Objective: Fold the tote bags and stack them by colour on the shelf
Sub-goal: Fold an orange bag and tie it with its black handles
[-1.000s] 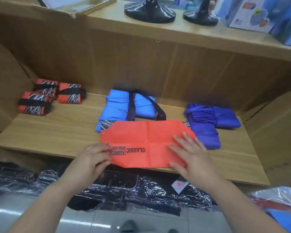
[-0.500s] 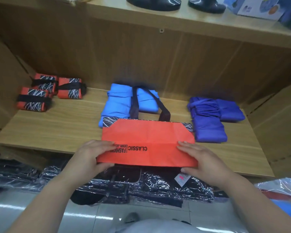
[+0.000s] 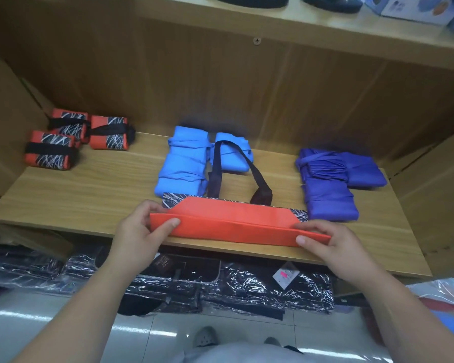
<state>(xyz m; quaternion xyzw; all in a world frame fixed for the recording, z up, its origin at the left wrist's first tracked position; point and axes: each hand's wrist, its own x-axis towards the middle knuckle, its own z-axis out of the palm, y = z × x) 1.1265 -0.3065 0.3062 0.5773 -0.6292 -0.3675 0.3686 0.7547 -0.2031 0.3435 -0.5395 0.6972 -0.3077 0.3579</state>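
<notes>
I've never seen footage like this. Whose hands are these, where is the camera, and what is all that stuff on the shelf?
There is no machine here. These are a person's two bare hands, filmed by one wide-angle camera worn on the head and looking forward and down. That is why the arms come in from the bottom edge.

The left hand and right hand each pinch one end of an orange fabric tote bag, which is folded into a long strip at the front of the wooden shelf. The bag's dark strap handle lies across the light blue folded bags in the middle. At the back left sit small orange bundles bound with black straps. On the right are dark blue folded bags.
</notes>
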